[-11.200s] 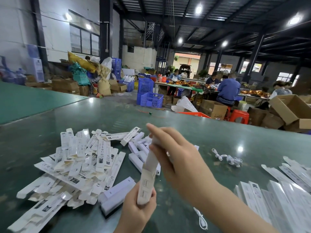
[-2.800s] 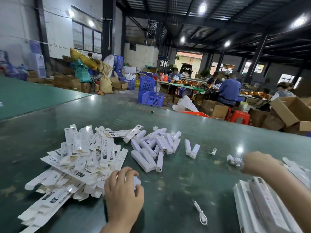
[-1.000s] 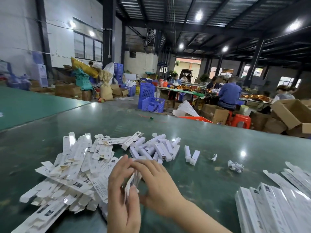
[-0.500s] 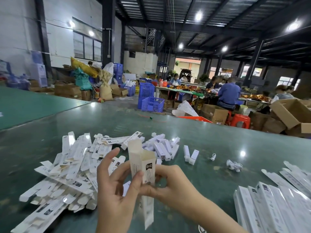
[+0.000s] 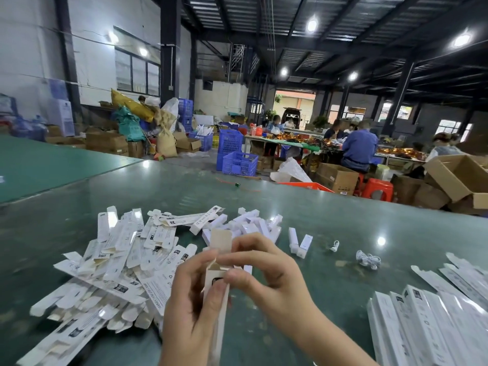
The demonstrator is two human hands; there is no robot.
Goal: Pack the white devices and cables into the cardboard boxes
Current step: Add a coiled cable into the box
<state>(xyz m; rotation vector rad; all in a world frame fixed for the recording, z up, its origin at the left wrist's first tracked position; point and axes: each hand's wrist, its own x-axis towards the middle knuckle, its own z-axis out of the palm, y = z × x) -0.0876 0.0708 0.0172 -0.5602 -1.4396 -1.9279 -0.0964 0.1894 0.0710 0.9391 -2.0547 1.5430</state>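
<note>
- My left hand (image 5: pixel 192 299) is clamped round the box (image 5: pixel 219 294), held upright w/ its open end up.
- Right hand (image 5: pixel 266 276) pinches the box's top edge, flap (image 5: pixel 221 240) standing up.
- Devices (image 5: pixel 250 225) lie on the counter (image 5: pixel 343 220) just beyond the box; right hand's nearer.
- Cable (image 5: pixel 368 259) is further right.

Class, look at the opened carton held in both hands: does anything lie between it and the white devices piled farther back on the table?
Nothing visible does. The carton, top flap up, is held by the left hand and right hand; the white devices lie directly behind it on the table, with nothing between.
</note>
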